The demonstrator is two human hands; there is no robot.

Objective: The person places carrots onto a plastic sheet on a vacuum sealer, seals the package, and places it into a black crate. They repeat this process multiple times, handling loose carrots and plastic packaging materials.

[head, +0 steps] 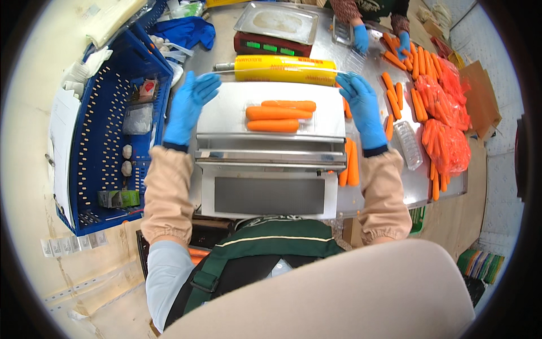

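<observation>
Both my hands wear blue gloves. My left hand [192, 99] is at the upper left corner of the wrapping machine [271, 150], and my right hand [360, 101] is at its upper right corner. A thin, clear edge of cling film [281, 69] stretches between their fingers, across the yellow-printed film roll [286, 76]; the exact finger contact is hard to see. My left thumb stands apart from the fingers. Between my hands, several carrots [277, 113] lie in a clear plastic tray [305, 124] on the machine's white top.
Beyond the roll stands a scale [273, 38] with a metal pan. At left is a blue perforated crate [101, 140]. Loose carrots [394, 99], red bags of carrots [444, 140] and an unfilled clear tray [408, 144] lie at right. A co-worker's gloved hands [360, 39] are at the upper right.
</observation>
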